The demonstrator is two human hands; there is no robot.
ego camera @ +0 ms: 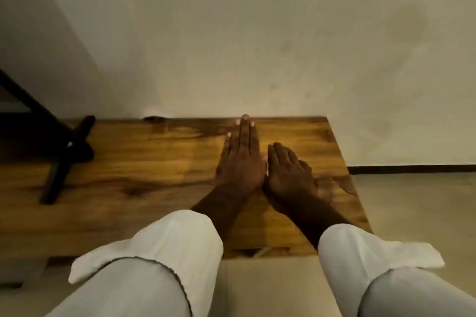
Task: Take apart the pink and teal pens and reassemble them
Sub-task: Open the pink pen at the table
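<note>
My left hand (240, 159) lies flat, palm down, on the wooden table (144, 162), fingers straight and together, pointing toward the wall. My right hand (288, 175) rests just to its right, palm down and tilted a little, fingers loosely extended. Neither hand holds anything. No pink or teal pen shows anywhere in this view. White rolled-up sleeves cover both forearms near the bottom of the frame.
A black stand (64, 157) with splayed legs rests on the table's left part. A pale wall (257, 33) rises right behind the table's far edge. The table's right edge drops to a beige floor (412, 201).
</note>
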